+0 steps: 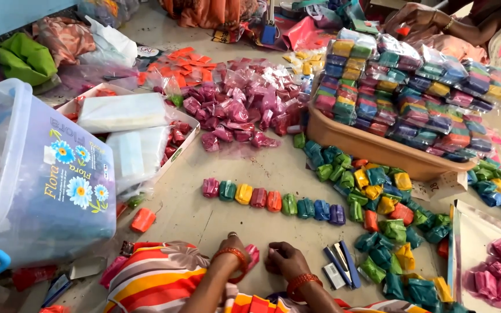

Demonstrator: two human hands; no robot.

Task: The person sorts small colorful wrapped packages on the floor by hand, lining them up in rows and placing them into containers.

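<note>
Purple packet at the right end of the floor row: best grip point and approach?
Take the purple packet from above, pinching its two long sides with thumb and forefinger. It lies flat on the floor, so a top approach looks easiest. Its left side sits against the blue packet, so lead in from the right end, which looks more open. The right hand is nearer.

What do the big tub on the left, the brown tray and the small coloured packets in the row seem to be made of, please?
Tub: translucent bluish plastic, glossy; contents show faintly through it.
Tray: probably matte brown plastic, smooth moulded rim.
Packets: thin clear plastic film, shiny and crinkled, apparently over coloured powder.
</note>
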